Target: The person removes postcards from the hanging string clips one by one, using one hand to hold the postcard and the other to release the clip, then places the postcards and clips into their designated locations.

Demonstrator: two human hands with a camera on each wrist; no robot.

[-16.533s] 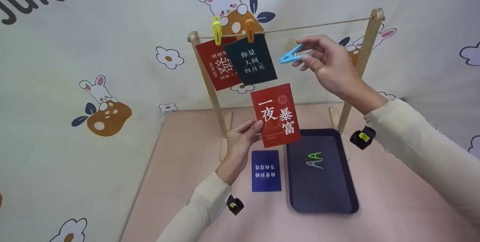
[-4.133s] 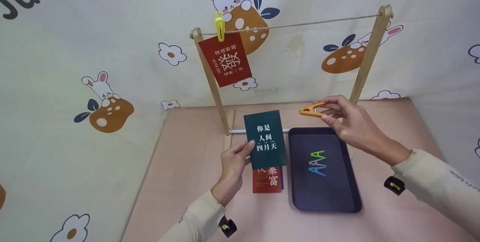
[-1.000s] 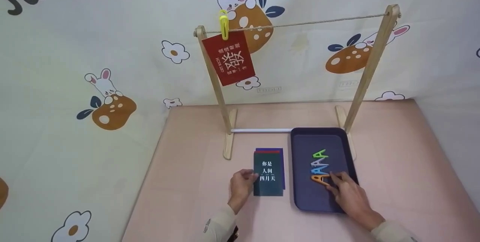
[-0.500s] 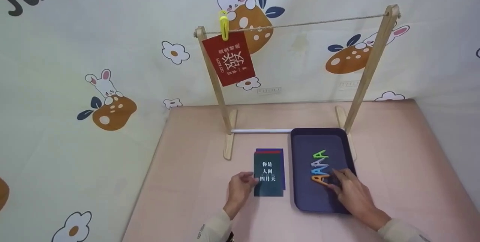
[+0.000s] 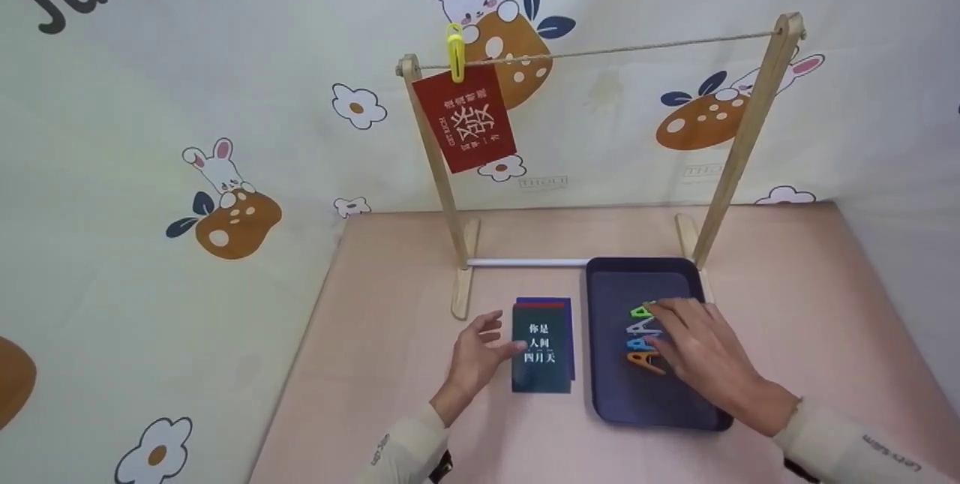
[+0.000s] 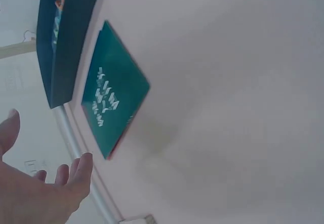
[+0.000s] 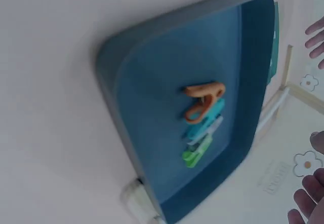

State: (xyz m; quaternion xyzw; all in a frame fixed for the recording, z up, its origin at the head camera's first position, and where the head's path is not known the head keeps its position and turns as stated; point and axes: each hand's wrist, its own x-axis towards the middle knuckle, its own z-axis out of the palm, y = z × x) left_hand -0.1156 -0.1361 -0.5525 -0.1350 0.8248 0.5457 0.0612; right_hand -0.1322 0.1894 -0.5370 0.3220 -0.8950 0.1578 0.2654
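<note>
In the head view my left hand [image 5: 472,356] is raised beside a small stack of cards with its fingers spread. The green card [image 5: 540,375] lies on top; edges of a red card [image 5: 541,305] and a blue card [image 5: 568,319] show beneath. My right hand [image 5: 705,345] hovers over the dark tray [image 5: 626,405], fingers relaxed and holding nothing. Under it lie orange [image 5: 641,358], blue [image 5: 637,344], pale grey [image 5: 635,329] and green [image 5: 640,312] clothespins in a row. The right wrist view shows a gap between that hand and the orange clothespin [image 7: 205,100].
Behind stands a wooden rack [image 5: 739,146] with a cord [image 5: 622,49] between its posts. A yellow clothespin [image 5: 456,56] holds a red card [image 5: 469,124] at the cord's left end. A white bar [image 5: 529,263] joins the rack's feet.
Earlier the green card hung on the cord by the orange clothespin. Both were taken down: card onto the stack, clothespin into the tray. Now both hands have let go, the right one moving farther back.
</note>
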